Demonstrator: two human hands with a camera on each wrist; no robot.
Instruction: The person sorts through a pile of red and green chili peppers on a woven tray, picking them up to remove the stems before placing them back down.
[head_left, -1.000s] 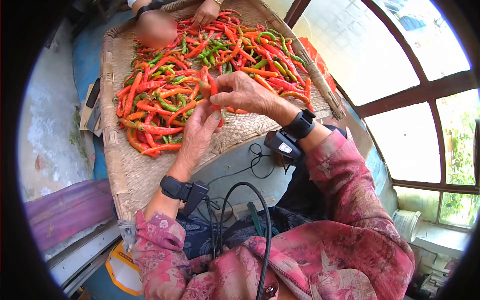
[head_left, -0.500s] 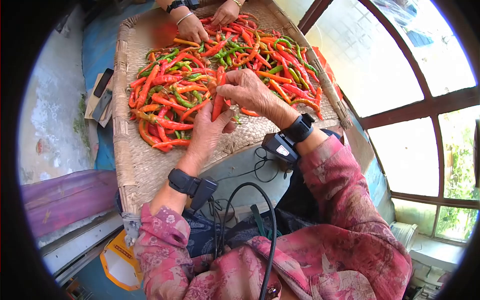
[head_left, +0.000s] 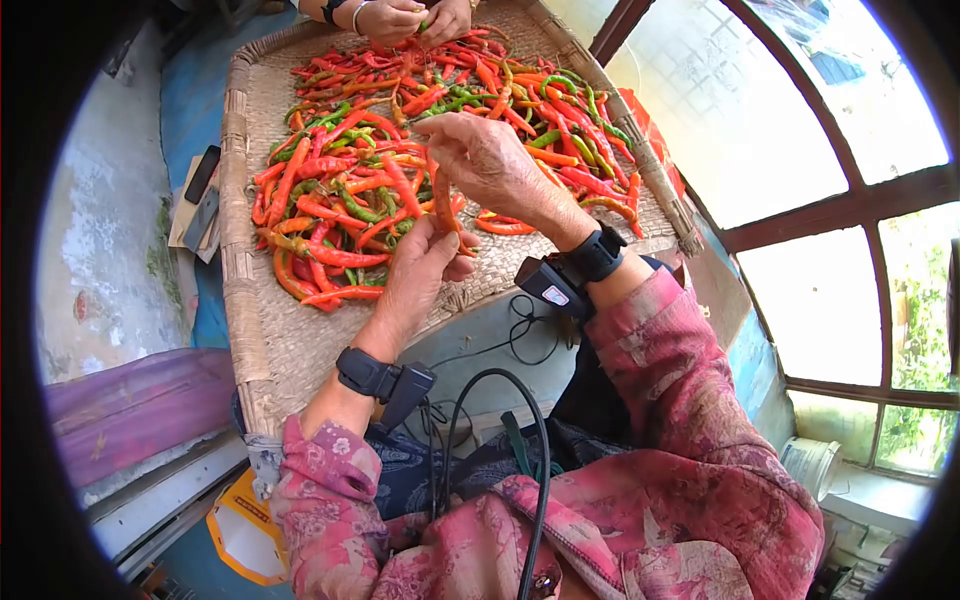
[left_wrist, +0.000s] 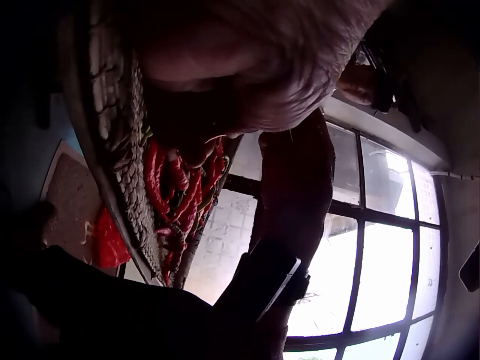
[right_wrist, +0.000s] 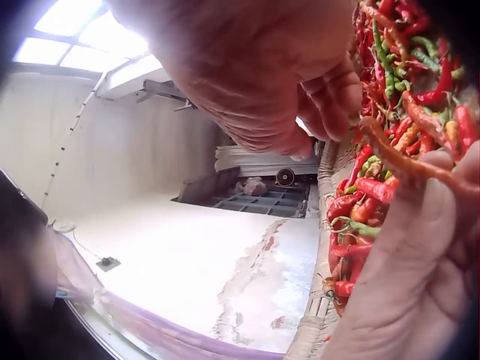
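Observation:
An orange-brown pepper (head_left: 443, 202) is pinched in my left hand (head_left: 408, 275), between thumb and fingers. Its upper end rises beside my right hand (head_left: 505, 175), whose fingers are loosely bent. In the right wrist view the end of the pepper (right_wrist: 394, 155) shows free next to the fingers of my right hand (right_wrist: 259, 71), with its thumb apart. Red, orange and green peppers (head_left: 345, 205) lie heaped below and beyond both hands on a woven tray (head_left: 270, 350). The left wrist view is dark; my left hand (left_wrist: 247, 67) hides what it holds.
Another person's hands (head_left: 415, 20) are together over the tray's far edge. Phone-like objects (head_left: 203, 172) lie left of the tray. Windows (head_left: 810, 290) stand to the right, and a black cable (head_left: 540, 420) loops in front of my lap. A yellow-rimmed object (head_left: 247, 530) is at lower left.
The thick red pepper between my hands is gone from them, and a thinner orange-brown one is in my left hand. The other person's hands have risen from the peppers toward the far edge.

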